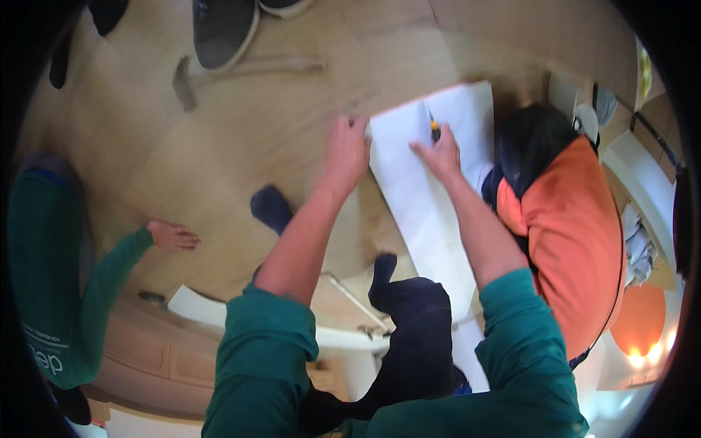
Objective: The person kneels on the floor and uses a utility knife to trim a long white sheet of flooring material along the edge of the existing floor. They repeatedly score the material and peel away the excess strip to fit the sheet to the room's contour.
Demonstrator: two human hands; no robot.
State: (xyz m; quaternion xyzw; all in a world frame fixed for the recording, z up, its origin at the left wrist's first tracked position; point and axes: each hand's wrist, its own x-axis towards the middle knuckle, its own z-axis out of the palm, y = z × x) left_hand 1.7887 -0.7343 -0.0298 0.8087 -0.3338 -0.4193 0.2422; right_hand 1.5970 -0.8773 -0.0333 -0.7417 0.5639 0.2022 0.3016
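A long white board (420,190) lies lengthwise in front of me, with a thin brown edge along its far end. My left hand (346,155) is closed at the board's left edge near its far corner, fingers curled and slightly blurred. On the board's upper part, my right hand (442,159) grips a screwdriver (435,130) with a yellow and black handle. Its thin shaft points away from me, over the white surface; whether the tip touches the board I cannot tell.
A hammer (184,84) with a wooden handle lies on the wooden floor (241,139) at the far left, beside a dark shoe (223,33). At the left is a person in green with an outstretched hand (174,236). A person in orange (577,241) crouches close on the right.
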